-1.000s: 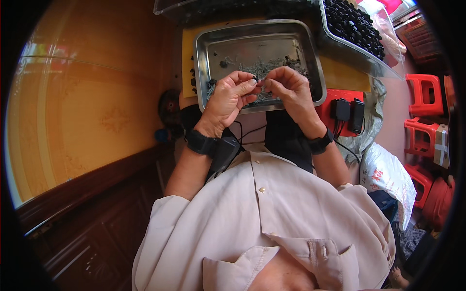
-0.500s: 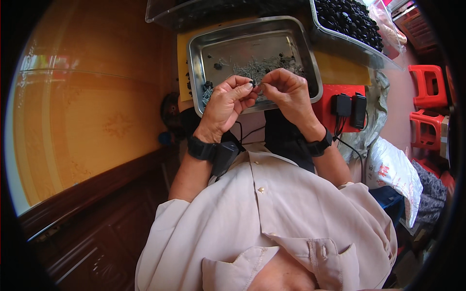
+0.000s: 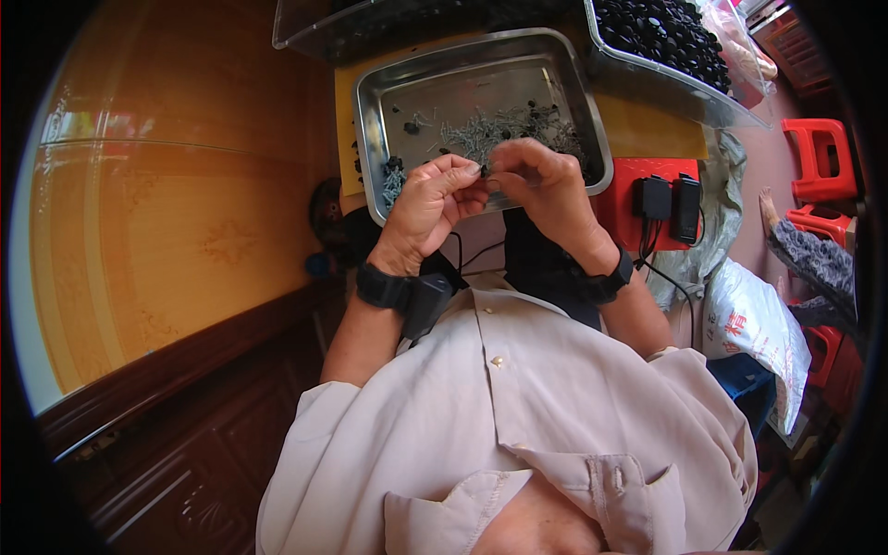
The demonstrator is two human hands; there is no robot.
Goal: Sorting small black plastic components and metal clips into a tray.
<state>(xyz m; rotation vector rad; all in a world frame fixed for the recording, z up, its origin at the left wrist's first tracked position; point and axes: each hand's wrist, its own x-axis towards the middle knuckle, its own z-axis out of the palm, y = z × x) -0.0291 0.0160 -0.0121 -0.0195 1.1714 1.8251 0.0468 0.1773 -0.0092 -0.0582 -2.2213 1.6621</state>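
Over the near rim of a metal tray (image 3: 375,92), my two hands meet. Thumb and forefinger of my left hand (image 3: 427,199) pinch a small black part (image 3: 484,170). My right hand (image 3: 546,190) is closed too, its fingertips right against that part; whether it holds a screw there is hidden. Loose grey screws (image 3: 476,134) lie in the tray behind my hands, mixed with a few black parts (image 3: 411,128). A smaller heap of screws (image 3: 393,185) sits by the tray's left wall, next to my left hand.
A clear bin (image 3: 610,57) of black round pieces (image 3: 659,42) stands at the far right, another clear bin (image 3: 305,32) far left. Black adapters (image 3: 653,199) with cables rest on a red surface right of the tray. Another person's leg (image 3: 770,208) shows near red stools (image 3: 819,162).
My right hand has moved slightly left and down, its fingertips closing in on the black part. At the right, another person's leg and grey patterned clothing have come into view by the stools.
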